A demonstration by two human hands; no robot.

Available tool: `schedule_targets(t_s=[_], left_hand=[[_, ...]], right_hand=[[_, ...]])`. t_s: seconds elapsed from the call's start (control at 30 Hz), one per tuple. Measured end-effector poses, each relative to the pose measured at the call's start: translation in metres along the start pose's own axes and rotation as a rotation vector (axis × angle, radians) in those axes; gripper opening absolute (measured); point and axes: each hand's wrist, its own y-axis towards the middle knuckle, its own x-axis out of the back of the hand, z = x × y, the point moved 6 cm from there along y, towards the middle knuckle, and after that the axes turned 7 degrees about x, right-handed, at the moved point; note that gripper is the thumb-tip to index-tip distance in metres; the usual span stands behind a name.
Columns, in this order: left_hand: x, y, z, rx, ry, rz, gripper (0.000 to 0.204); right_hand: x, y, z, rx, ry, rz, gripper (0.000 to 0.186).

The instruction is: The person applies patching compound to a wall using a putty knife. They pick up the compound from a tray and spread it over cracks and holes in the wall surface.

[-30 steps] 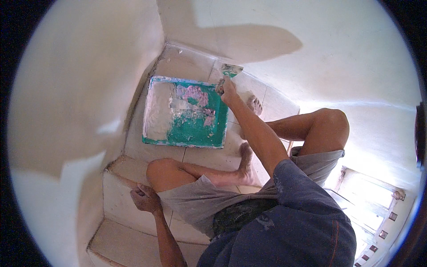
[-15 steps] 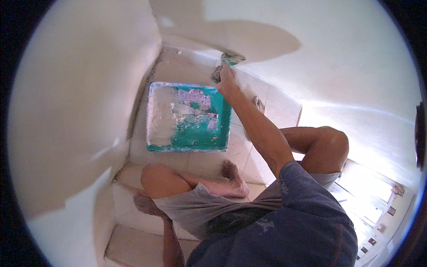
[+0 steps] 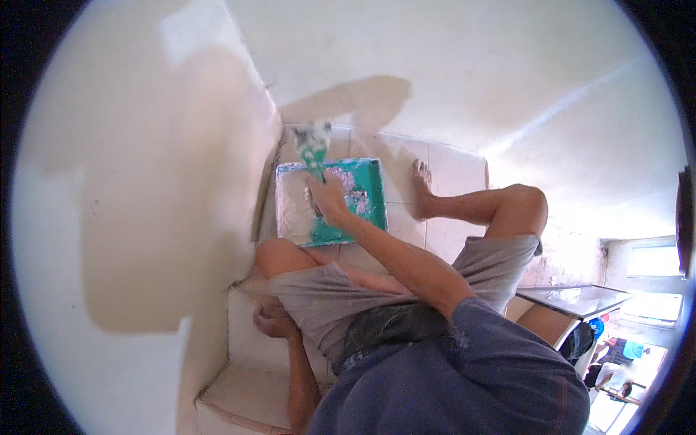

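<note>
Pale walls (image 3: pixel 507 87) meet in a corner above a tiled floor (image 3: pixel 458 172), on which, in front of the person's bent legs (image 3: pixel 500 205), lies a square green tray (image 3: pixel 376 194) with pale paste (image 3: pixel 293 212) thick along its left side. A green putty knife (image 3: pixel 313 151) (its blade blurred and smeared whitish) reaches over the tray's far edge, its handle gripped in the right hand (image 3: pixel 330 199). The left hand (image 3: pixel 274 321) is beside the left thigh, fingers curled; I cannot tell whether it holds anything.
</note>
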Motion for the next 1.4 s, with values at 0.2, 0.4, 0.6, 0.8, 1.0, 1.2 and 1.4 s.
schedule_targets(t_s=[0.2,0.4,0.6,0.8,1.0,1.2,1.4], left_hand=[[0.02,0.0,-0.119,-0.074,-0.616,0.329,0.028],[-0.078,-0.114,-0.176,-0.397,-0.557,1.321,0.035],[-0.095,-0.188,-0.2,0.256,-0.474,1.891,0.041],[-0.22,-0.124,-0.12,0.575,-0.248,1.134,0.041],[-0.278,-0.114,-0.12,-0.404,1.008,1.251,0.039],[-0.284,-0.102,-0.099,-0.239,0.814,1.045,0.042],[-0.249,-0.111,-0.092,0.797,-0.186,0.665,0.057]], right_hand=[[0.061,-0.071,-0.086,-0.027,-0.211,-0.003,0.02],[0.122,-0.11,-0.062,0.06,-0.265,0.017,0.024],[0.146,-0.088,-0.092,0.16,-0.522,-0.001,0.026],[0.114,-0.067,-0.1,0.14,-0.499,0.073,0.026],[0.182,-0.066,-0.155,-0.033,-0.464,-0.029,0.02],[0.204,-0.054,-0.137,-0.093,-0.21,-0.264,0.015],[0.192,-0.064,-0.14,-0.17,-0.15,-0.158,0.013]])
